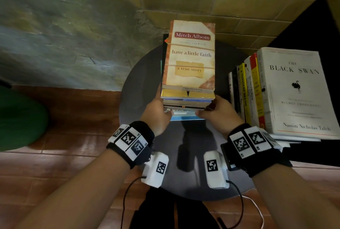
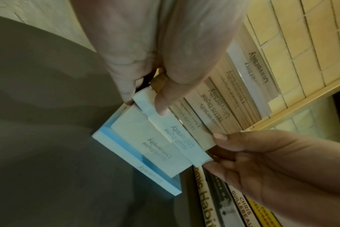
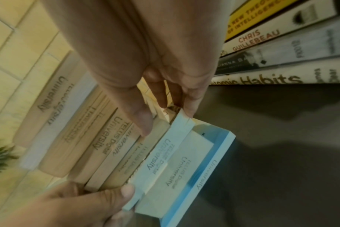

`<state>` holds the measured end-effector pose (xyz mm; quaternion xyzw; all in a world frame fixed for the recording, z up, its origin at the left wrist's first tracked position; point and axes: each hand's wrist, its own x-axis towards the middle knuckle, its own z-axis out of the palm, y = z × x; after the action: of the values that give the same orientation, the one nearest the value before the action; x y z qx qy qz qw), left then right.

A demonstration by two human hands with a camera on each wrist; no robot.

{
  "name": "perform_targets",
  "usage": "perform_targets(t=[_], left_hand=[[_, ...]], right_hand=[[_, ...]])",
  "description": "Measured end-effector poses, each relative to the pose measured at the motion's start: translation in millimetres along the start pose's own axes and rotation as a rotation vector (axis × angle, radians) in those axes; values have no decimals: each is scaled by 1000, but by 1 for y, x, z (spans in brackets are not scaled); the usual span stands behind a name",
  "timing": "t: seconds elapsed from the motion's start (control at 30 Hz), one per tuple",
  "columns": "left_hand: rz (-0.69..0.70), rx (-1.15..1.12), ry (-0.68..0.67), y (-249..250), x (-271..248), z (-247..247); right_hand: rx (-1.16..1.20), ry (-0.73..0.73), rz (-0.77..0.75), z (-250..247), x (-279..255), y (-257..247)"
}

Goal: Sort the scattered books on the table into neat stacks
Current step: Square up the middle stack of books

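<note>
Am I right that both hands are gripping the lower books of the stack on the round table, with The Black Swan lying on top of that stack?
Not quite: both hands, left and right, do grip the stack, but the head view shows Have a Little Faith on top. The Black Swan tops the separate pile to the right.

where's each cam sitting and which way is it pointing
Head: worn on the head, looking down at the round table, the book stack and a second pile; both forearms, wristbands, left hand and right hand show.
Left wrist: on the left wrist, looking along the fingers at the stack's page edges; the right hand enters opposite.
Right wrist: on the right wrist, looking along the fingers at the same edges; the left hand enters below.
Shared: all views show the stack with a hand on each side.
</note>
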<state>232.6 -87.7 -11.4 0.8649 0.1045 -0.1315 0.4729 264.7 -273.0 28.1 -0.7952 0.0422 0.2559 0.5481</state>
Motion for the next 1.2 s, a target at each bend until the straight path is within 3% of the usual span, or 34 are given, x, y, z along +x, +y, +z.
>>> perform_targets(t=[0.23,0.5,0.87,1.2], left_hand=[[95,-85,23,0,-3,1],[79,-97,91,7,-8,0],[82,-239,206,2,-11,8],[121,-270,107,6,-10,-6]], right_hand=[[-47,43,-125,0,-1,-7],[-315,83,-137,-7,-3,-19],[-351,48,-126,-10,-4,-20],[-259,19,-201,-10,-5,-18]])
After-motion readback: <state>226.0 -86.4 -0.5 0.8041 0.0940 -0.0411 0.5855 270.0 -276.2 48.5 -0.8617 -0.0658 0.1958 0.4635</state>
